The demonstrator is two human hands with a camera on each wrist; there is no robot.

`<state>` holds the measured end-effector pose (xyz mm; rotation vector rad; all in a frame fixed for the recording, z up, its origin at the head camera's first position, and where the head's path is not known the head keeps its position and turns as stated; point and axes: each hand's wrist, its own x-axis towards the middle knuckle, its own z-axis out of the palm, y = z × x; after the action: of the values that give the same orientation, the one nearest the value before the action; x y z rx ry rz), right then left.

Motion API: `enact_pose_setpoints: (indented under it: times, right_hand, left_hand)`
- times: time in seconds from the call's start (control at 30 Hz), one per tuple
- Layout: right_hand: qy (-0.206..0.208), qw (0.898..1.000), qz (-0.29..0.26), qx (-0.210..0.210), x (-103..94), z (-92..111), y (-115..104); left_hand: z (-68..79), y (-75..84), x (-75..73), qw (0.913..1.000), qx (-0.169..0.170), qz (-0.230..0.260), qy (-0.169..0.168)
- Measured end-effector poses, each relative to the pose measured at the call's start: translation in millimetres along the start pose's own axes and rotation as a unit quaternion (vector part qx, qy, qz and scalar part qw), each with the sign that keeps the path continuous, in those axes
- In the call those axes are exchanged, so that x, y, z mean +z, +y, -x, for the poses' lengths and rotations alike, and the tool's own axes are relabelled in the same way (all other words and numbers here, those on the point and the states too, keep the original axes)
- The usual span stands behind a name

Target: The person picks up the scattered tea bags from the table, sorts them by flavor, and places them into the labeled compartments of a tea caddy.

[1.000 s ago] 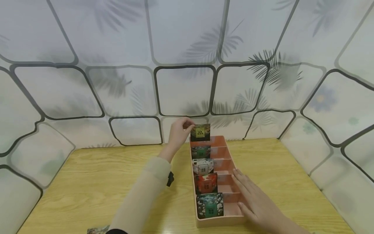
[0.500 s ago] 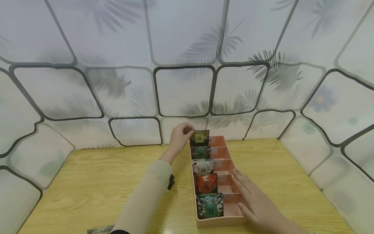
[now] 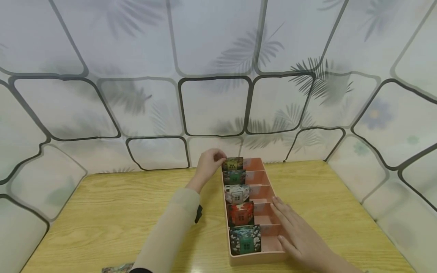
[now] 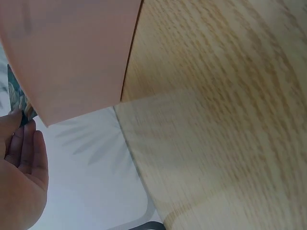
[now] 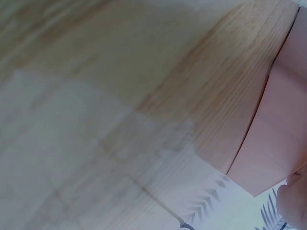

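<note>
A pink box point(image 3: 259, 259) with several compartments in a row stands on the wood-grain table. My left hand point(image 3: 209, 167) pinches the left upper corner of a dark sachet with a yellow label point(image 3: 233, 164), which sits low in the farthest compartment. In the left wrist view, the sachet's corner point(image 4: 18, 98) shows between thumb and fingers beyond the pink wall. Nearer compartments each hold sachets on their left side: dark green point(image 3: 234, 177), white point(image 3: 237, 194), red point(image 3: 241, 214), and teal with white flowers point(image 3: 245, 240). My right hand point(image 3: 302, 239) rests with straight fingers along the box's right edge.
Part of another packet point(image 3: 117, 268) lies at the table's near edge, left of the box. A patterned cloth wall point(image 3: 153, 106) rises right behind the table point(image 3: 136, 204) and along its sides. A small black object point(image 3: 198, 214) sits beside my left wrist.
My left hand has moved down, lowering the yellow-labelled sachet from above the far compartment into it. The right hand and the box have stayed in place.
</note>
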<state>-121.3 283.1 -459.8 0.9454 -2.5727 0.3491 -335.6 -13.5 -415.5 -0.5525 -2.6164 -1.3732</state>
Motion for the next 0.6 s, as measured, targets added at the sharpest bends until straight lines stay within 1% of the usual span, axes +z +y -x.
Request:
enact_pose_setpoints:
  times: [0.1,0.23,0.37,0.5,0.6]
  right_hand:
    - [0.001,1.0,-0.002,0.002,-0.5,-0.1,0.0]
    - [0.008,1.0,0.003,-0.002,2.1,2.1,-1.4]
    - [0.012,1.0,0.006,-0.005,4.7,4.2,-2.9]
    - [0.011,1.0,-0.001,0.003,5.9,6.5,-5.2]
    - [0.01,1.0,-0.008,-0.009,-0.2,14.3,-1.1]
  left_hand:
    - [0.0,-1.3,1.6,0.9999,0.0,-0.013,-0.006]
    - [1.1,-2.2,4.0,0.9996,0.011,-0.026,-0.01]
    - [1.9,-4.0,6.4,0.9993,0.014,-0.032,-0.013]
    - [2.9,-5.2,8.1,0.9993,0.01,-0.032,-0.017]
    - [11.9,0.7,12.7,0.9994,0.001,-0.032,-0.01]
